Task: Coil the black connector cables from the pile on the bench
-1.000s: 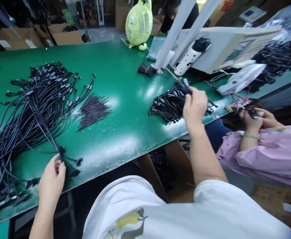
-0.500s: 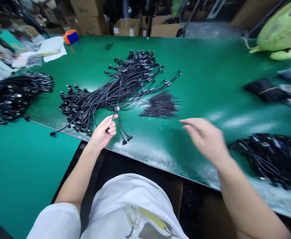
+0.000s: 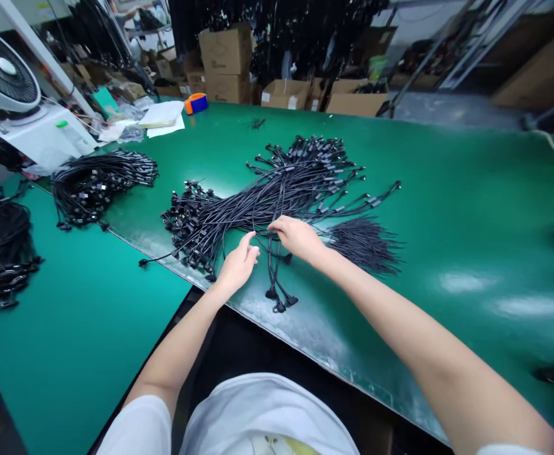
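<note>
A pile of black cables [image 3: 262, 196] with plugs at both ends lies across the green table. My right hand [image 3: 300, 240] reaches over its near side, fingertips pinched on a black cable. From under those fingers a few cable ends [image 3: 279, 306] with black plugs hang toward the table's front edge. Just left of it, my left hand [image 3: 236, 265] has its fingers stretched out and a little apart, close to a thin cable loop; nothing shows between them. A bundle of short thin black strips, like cable ties [image 3: 366, 243], lies beyond my right forearm.
More black cable bundles lie at the left [image 3: 103, 183] and far left [image 3: 2, 246]. A white fan [image 3: 4, 66], papers [image 3: 163, 117] and an orange-and-blue tape roll [image 3: 196, 103] are at the back left. Cardboard boxes [image 3: 227, 50] stand behind the table.
My right hand has moved left from the table's right side to the cables beside my left hand. My left hand has loosened from the cable. The view has turned left.
</note>
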Demonstrator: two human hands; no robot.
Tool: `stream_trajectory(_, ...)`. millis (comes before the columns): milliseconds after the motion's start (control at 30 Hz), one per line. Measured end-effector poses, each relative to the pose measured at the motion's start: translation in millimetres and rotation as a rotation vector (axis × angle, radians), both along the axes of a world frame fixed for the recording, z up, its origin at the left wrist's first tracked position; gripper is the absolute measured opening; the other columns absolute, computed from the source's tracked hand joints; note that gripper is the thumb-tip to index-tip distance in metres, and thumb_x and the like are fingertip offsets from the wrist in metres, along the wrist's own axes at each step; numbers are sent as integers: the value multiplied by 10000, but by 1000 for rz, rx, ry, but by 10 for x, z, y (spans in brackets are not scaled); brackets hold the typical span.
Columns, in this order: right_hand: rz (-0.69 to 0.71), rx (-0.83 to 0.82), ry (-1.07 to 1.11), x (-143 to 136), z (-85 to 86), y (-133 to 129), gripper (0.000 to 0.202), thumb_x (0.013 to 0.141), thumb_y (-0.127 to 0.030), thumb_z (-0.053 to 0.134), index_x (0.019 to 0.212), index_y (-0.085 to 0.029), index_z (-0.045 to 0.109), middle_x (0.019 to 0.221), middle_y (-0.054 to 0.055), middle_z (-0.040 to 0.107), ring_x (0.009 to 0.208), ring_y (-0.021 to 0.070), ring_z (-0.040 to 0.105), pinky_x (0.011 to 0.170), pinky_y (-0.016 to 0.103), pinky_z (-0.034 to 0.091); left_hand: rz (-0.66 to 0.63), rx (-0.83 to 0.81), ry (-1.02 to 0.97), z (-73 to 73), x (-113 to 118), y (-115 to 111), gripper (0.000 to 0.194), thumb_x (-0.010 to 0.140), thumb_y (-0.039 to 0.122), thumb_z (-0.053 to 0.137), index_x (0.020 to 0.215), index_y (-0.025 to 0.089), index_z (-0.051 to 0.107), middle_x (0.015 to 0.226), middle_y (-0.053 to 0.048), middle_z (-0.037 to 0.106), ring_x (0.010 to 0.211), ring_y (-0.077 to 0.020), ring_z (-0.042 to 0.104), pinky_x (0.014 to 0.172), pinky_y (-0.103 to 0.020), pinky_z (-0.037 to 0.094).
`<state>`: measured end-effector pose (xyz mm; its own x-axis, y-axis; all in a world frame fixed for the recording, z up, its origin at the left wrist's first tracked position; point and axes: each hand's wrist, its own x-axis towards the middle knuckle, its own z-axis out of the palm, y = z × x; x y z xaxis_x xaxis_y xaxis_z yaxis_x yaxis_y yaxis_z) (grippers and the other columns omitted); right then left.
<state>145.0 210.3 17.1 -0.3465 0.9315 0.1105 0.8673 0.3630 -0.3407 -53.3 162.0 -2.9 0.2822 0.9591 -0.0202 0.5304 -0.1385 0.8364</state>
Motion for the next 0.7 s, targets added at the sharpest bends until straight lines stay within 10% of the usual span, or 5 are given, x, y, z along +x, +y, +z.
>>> stream_trajectory(133,9,55,-17,-56,49,154,365,978,-201,378,1161,-158,690,1159,107,657,1033,217,622,903,327,482,80,431,365,121,-119,409,345,914,205,506,1244,122,563,1294,-216,557,1229,-343,483,1042,-506,357)
stream_trajectory(267,103,122,-34,-351,95,233,356,958,-220,461,1272,-170,622,1253,114,615,1110,235,559,939,349,451,16,472,377,243,-332,628,88,881,126,521,917,148,598,1136,-179,604,1133,-299,509,1028,-468,347)
stream_trajectory(533,23,77,-68,-270,225,716,281,970,-202,433,973,-102,696,1045,173,662,993,247,546,861,351,420,39,163,249,925,-1005,-147,242,880,341,619,698,215,520,654,11,489,585,-149,391,574,-266,254)
stream_trajectory(700,57,133,139,-308,640,423,320,1014,-254,361,1075,-133,651,1075,107,679,1012,189,592,884,281,414,120,-78,-39,954,-1464,-438,272,898,420,581,729,210,549,717,-16,568,668,-165,507,614,-262,363)
